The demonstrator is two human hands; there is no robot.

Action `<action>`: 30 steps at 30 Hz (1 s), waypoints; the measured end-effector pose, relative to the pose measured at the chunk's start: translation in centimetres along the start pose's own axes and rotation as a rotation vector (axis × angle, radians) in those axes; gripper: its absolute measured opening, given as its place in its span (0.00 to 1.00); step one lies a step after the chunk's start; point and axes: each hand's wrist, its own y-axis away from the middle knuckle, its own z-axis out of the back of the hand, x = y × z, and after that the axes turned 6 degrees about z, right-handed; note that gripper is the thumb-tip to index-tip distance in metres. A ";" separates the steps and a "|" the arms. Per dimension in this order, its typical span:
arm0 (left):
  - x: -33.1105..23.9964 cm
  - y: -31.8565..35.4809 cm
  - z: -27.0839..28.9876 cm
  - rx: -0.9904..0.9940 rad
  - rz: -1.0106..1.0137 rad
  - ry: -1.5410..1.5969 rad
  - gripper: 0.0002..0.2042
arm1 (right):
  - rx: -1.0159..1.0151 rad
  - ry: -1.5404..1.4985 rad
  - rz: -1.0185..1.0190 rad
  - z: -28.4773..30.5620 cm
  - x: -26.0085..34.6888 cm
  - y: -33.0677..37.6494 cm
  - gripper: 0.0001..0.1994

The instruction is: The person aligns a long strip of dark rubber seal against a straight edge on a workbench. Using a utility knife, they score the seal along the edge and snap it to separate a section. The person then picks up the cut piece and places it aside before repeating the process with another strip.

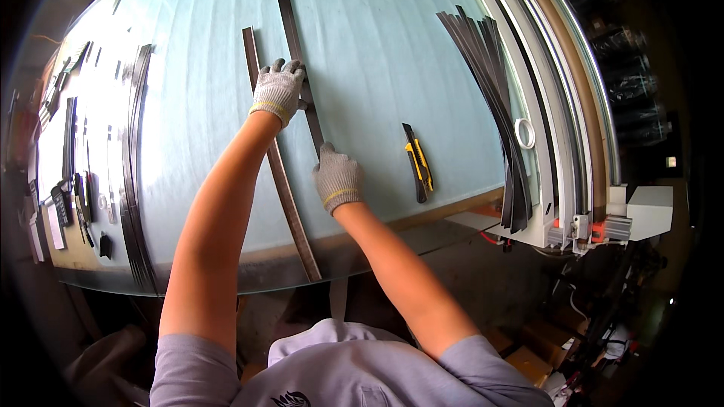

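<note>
Head view: my left hand (278, 90) and right hand (338, 178) press flat, ungripping, on a dark strip (299, 60); probably thin, springy, best pinched by its edges.

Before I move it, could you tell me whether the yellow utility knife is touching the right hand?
Apart. The head view shows the utility knife lying alone on the pale table, with bare surface between it and the gloved right hand.

Cardboard boxes (528, 347): sitting on the floor at the lower right of the frame, brown, partly hidden in shadow.
Labels, signs, screens: none showing clearly anywhere in the frame.
</note>
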 end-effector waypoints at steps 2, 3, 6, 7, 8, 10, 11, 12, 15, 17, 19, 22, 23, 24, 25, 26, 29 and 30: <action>-0.2 -0.3 0.2 0.059 0.003 0.048 0.31 | -0.007 0.003 0.002 -0.6 -0.5 0.5 0.13; -0.2 -0.2 0.1 0.059 0.000 0.037 0.32 | -0.003 0.002 0.003 -0.6 -0.6 0.7 0.14; -0.5 -0.1 0.1 0.070 -0.010 0.009 0.34 | -0.011 -0.010 0.012 -0.4 -0.7 1.2 0.14; -0.7 0.0 0.4 0.081 -0.013 0.003 0.35 | -0.016 -0.014 0.015 -0.3 -0.8 1.4 0.13; -1.0 0.0 0.6 0.093 -0.017 -0.003 0.35 | 0.001 -0.015 0.014 -0.5 -1.2 1.9 0.13; -0.8 0.1 0.6 0.095 -0.018 -0.009 0.35 | 0.035 -0.019 0.024 -0.6 -1.5 3.9 0.14; -0.6 0.2 0.5 0.097 -0.018 -0.011 0.35 | 0.066 -0.018 0.043 -0.3 -1.7 6.1 0.15; -0.4 0.2 0.6 0.076 -0.016 -0.006 0.35 | 0.095 -0.016 0.067 0.5 -1.7 8.6 0.16; -0.5 0.3 0.2 0.044 -0.026 0.023 0.34 | -0.009 0.080 0.158 -0.2 -1.6 13.5 0.17; -0.5 0.2 0.1 0.056 -0.034 0.046 0.33 | -0.132 0.046 0.282 -1.3 0.3 14.7 0.18; -0.4 0.1 -0.5 0.019 -0.034 0.025 0.33 | -0.133 0.031 0.263 -3.3 1.7 14.4 0.14; -0.4 -0.2 -0.5 0.032 -0.034 -0.002 0.33 | -0.112 0.170 0.201 -4.6 1.6 14.5 0.05; -0.1 -0.2 -0.5 0.023 -0.035 -0.005 0.32 | -0.132 0.164 0.216 -4.7 0.6 15.0 0.05; -0.6 -0.2 0.2 0.049 -0.035 0.024 0.32 | -0.151 0.171 0.220 -4.8 -1.1 16.0 0.06; -0.6 0.1 0.3 0.035 -0.035 0.025 0.31 | -0.171 0.172 0.234 -4.7 -2.4 17.0 0.06; -0.5 0.0 0.2 0.039 -0.041 0.025 0.31 | -0.160 0.157 0.215 -4.2 -3.5 18.5 0.10; -0.5 -0.1 0.3 0.056 -0.039 0.000 0.32 | -0.131 0.074 0.162 -3.0 -5.8 23.5 0.22; -0.7 -0.1 0.5 0.066 -0.039 -0.007 0.32 | -0.119 0.030 0.136 -2.5 -6.3 25.0 0.27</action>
